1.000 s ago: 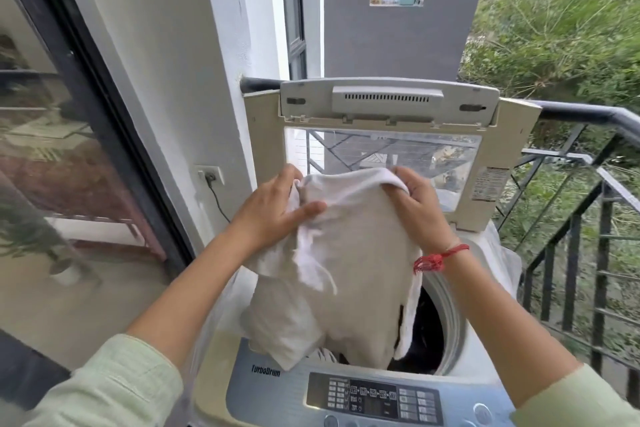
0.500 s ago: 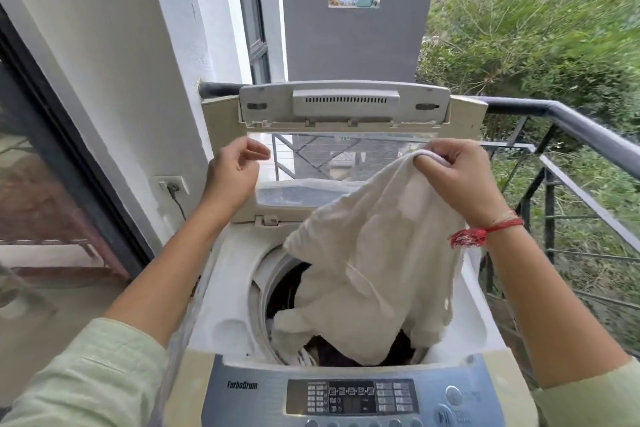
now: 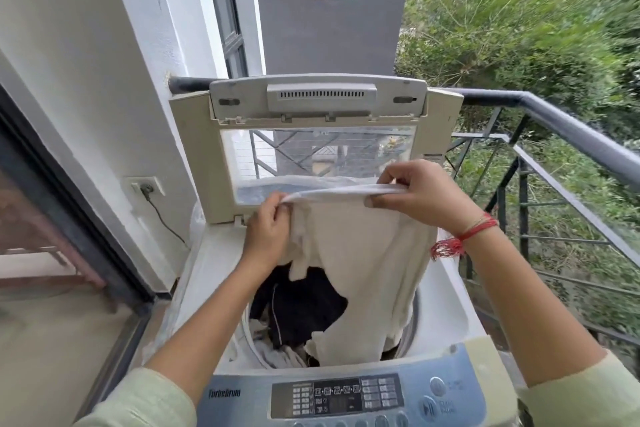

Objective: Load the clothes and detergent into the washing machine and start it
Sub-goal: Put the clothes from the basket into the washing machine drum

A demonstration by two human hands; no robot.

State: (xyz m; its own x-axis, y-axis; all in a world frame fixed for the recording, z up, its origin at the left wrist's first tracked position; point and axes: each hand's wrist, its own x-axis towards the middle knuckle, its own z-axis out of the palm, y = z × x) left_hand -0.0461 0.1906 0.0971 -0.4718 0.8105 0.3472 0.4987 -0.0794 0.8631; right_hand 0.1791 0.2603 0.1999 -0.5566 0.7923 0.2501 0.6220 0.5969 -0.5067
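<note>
Fingers (image 3: 277,206) of both hands pinching cream cotton garment (image 3: 363,270) by its stretched edge, hanging straight down into round washer drum (image 3: 414,315).

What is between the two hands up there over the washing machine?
In the head view, a stretched edge of the cream cloth runs from the left hand to the right hand. The rest hangs into the drum.

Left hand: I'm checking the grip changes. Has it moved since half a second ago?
Yes. The left hand has left the left side of the raised lid and come rightward to pinch the cream garment.
</note>
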